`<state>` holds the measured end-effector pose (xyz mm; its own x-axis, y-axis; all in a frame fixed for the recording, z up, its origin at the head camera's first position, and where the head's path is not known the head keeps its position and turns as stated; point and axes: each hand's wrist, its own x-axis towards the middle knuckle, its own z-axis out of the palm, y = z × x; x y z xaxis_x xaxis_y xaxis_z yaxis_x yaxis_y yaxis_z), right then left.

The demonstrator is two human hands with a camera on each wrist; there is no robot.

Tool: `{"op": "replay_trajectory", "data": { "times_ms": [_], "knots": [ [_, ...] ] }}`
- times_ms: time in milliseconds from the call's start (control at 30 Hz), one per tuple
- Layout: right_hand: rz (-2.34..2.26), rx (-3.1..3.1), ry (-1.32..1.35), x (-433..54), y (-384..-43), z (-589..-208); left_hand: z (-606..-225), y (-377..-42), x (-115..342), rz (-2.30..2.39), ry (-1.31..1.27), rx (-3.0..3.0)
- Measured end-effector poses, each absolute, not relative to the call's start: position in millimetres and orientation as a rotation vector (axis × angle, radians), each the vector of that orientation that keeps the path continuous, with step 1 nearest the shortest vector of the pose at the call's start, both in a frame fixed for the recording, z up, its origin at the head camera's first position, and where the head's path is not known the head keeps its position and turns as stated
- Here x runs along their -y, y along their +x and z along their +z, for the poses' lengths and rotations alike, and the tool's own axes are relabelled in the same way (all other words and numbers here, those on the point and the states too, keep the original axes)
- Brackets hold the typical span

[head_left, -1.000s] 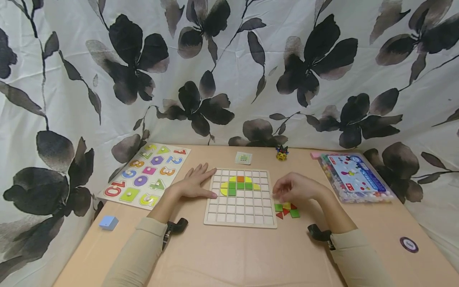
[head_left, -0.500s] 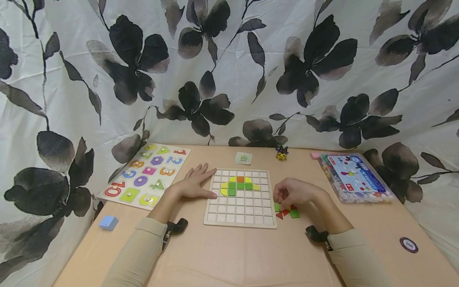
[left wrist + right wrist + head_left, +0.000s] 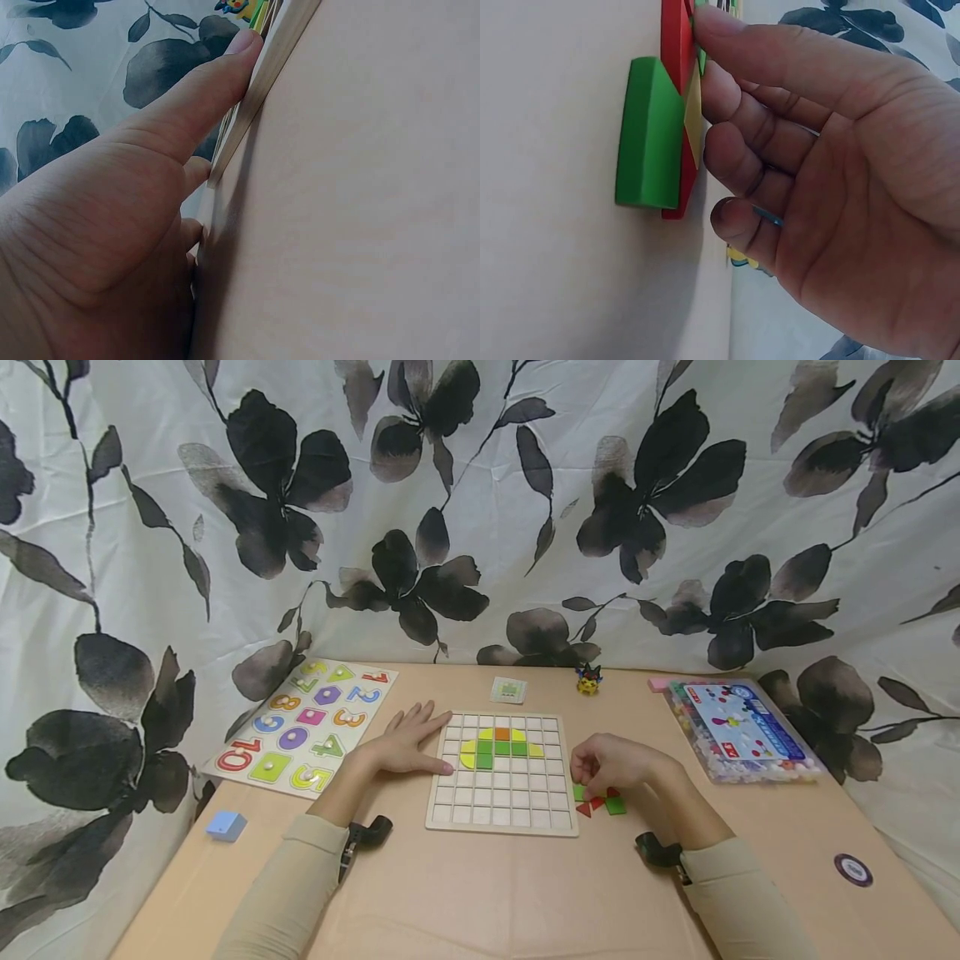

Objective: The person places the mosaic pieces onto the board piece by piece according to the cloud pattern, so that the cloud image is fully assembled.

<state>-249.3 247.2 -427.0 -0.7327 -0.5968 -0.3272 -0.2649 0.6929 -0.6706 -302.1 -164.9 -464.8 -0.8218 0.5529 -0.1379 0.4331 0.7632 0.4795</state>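
My left hand (image 3: 408, 747) lies spread at the left edge of a square white grid board (image 3: 501, 795), thumb and index finger touching its rim. In the left wrist view, the thumb (image 3: 217, 75) presses on the board's wooden edge. Yellow, green and orange tiles (image 3: 502, 748) fill cells in its upper half. To the right of the board, my right hand (image 3: 618, 767) is bent over a small pile of loose tiles, thumb tip at a green tile (image 3: 700, 52). Beside it lie a red triangle (image 3: 676, 45) and a thick green square (image 3: 649, 135). I cannot tell whether the fingers pinch a tile.
A number-and-shape puzzle board (image 3: 307, 727) stands left, with a blue block (image 3: 226, 826) in front of it. Behind the grid are a small pattern card (image 3: 508, 690) and a toy figure (image 3: 588, 679). At right are a clear bead box (image 3: 742, 731) and a round chip (image 3: 853, 870).
The right hand has dropped slightly closer to the loose tiles, covering the yellow one, and its fingers have curled more. The left hand has stayed on the board's edge.
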Motion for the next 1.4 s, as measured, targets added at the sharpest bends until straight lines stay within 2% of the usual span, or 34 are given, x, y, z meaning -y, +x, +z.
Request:
{"op": "replay_trajectory", "data": {
  "times_ms": [400, 700, 1200, 1400],
  "knots": [
    [-0.760, -2.413, -0.645, -241.3, -245.8, -422.9, -462.8, -302.6, 165.2, 0.621, 0.786, -2.691],
    [-0.782, -2.437, -0.506, -245.3, -245.1, -420.6, -461.4, -300.9, 164.7, 0.643, 0.783, -2.682],
    [-0.791, -2.404, -0.668, -248.5, -248.6, -423.9, -460.8, -300.4, 164.0, 0.633, 0.787, -2.687],
    [-0.875, -2.395, -0.644, -251.5, -250.3, -424.6, -461.7, -300.5, 164.4, 0.635, 0.782, -2.687]
  ]
}}
